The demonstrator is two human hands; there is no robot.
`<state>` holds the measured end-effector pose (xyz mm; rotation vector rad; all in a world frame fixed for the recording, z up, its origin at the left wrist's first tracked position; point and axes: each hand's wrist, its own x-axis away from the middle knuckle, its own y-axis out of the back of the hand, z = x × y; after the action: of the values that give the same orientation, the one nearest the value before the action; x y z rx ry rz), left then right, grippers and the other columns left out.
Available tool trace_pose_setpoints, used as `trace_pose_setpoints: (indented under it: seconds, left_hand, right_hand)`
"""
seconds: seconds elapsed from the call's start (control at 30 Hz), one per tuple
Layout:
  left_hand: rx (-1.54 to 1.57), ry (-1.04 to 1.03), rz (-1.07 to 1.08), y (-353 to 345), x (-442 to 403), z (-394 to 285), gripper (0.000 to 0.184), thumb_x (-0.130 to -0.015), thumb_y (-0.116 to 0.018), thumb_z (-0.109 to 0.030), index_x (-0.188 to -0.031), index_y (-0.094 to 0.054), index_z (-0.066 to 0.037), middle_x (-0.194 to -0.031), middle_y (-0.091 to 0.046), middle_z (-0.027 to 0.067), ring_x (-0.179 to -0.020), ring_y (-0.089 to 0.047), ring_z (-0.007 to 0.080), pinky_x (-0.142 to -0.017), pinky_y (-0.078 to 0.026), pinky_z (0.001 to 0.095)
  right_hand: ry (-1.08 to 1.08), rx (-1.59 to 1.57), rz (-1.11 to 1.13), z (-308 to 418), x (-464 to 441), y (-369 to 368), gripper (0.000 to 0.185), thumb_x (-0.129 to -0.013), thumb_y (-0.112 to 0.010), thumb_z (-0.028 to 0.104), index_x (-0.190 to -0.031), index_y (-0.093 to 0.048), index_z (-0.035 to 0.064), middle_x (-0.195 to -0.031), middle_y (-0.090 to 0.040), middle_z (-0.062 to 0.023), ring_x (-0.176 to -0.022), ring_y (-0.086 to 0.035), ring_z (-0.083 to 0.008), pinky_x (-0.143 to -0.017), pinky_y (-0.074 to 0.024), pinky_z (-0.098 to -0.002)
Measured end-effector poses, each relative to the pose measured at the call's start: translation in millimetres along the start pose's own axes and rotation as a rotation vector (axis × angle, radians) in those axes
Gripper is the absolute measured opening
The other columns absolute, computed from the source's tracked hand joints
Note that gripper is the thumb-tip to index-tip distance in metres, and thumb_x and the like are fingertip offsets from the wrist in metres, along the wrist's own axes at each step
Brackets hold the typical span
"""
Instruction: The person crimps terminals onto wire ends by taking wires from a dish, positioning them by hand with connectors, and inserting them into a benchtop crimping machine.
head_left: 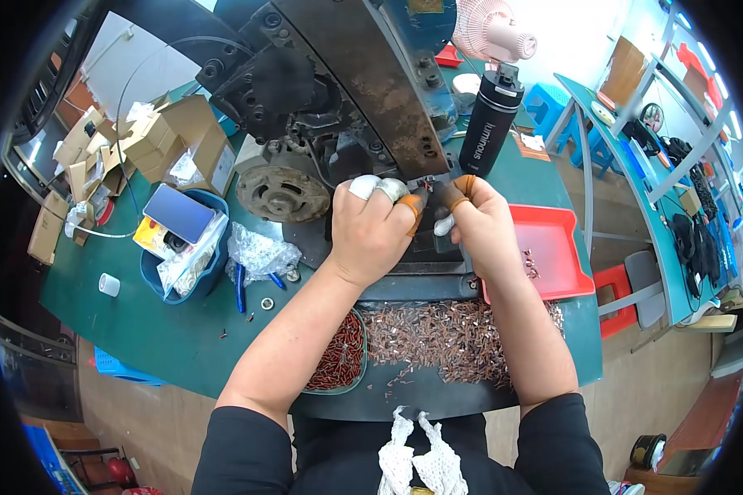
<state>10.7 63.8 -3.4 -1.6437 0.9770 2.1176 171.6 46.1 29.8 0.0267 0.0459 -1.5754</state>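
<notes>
My left hand (366, 227) and my right hand (485, 231) meet at the working point of a dark, rusty press machine (363, 74). White and dark covers with orange bands wrap several of my fingertips. Both hands have thumb and fingers pinched together, close to each other. A tiny metal piece (426, 185) shows between the fingertips, too small to name, and I cannot tell which hand holds it. Below my forearms lie a heap of small copper-coloured parts (437, 334) and a clear green-rimmed container (363, 369) of dark red small parts.
A red tray (553, 247) with a few small parts lies right of my right hand. Behind it stands a black bottle (491, 120). At left are a blue basin (215, 276) carrying a phone (176, 214), blue-handled pliers (240, 289), a plastic bag (260, 252) and cardboard boxes (182, 136).
</notes>
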Motion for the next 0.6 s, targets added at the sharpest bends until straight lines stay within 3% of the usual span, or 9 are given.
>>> trace_pose_setpoints:
  seconds: [0.47,0.6]
  left_hand:
    - [0.002,0.011,0.003,-0.2,-0.8,-1.0,0.032,-0.063,-0.077,-0.011,-0.083,-0.053,-0.011,-0.088,-0.059,0.0044,-0.083,-0.054,0.0264,-0.073,-0.039,0.0396]
    - [0.003,0.025,0.005,1.1,-2.6,-3.0,0.022,-0.066,-0.074,-0.010,-0.078,-0.055,-0.010,-0.089,-0.060,0.0053,-0.084,-0.054,0.0259,-0.073,-0.042,0.0389]
  right_hand:
    - [0.014,-0.042,-0.001,-0.6,1.2,-1.6,0.009,-0.090,-0.058,0.009,-0.095,-0.063,0.0035,-0.075,-0.061,0.0012,-0.053,-0.048,-0.0017,-0.048,-0.0361,-0.0166]
    - [0.049,-0.042,-0.001,0.4,3.4,-2.9,0.008,-0.090,-0.058,0.008,-0.095,-0.063,0.0034,-0.076,-0.061,0.0017,-0.055,-0.047,-0.0013,-0.049,-0.0361,-0.0165]
